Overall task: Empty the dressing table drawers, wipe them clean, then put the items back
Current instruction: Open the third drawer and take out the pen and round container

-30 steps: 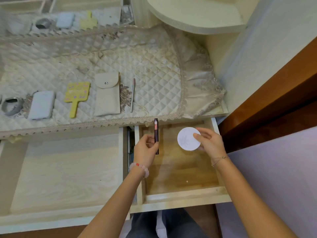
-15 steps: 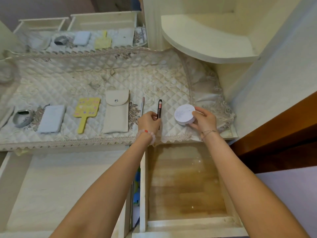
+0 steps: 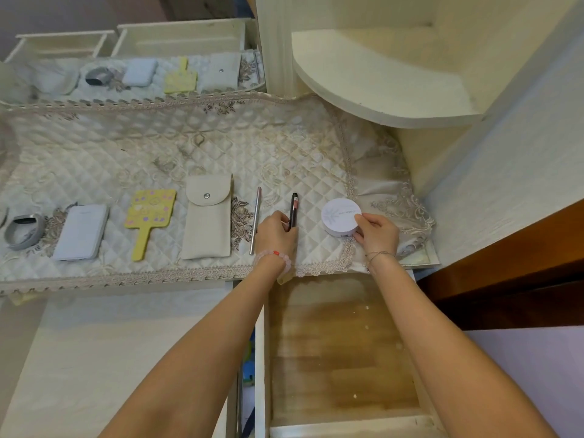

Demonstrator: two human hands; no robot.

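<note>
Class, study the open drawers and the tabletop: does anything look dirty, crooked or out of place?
The right drawer's wooden floor shows pale specks and cloudy patches, so it looks unwiped. The items on the quilted cover lie in a neat row.

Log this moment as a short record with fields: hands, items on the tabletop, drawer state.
left hand: holding dark pen, its tip on the quilted cover
right hand: gripping round white compact, resting on cover
laid out on cover, left to right: grey band, white case, yellow hand mirror, beige pouch, silver pen
right drawer: open, no items, some specks
left drawer: open, no items
</note>
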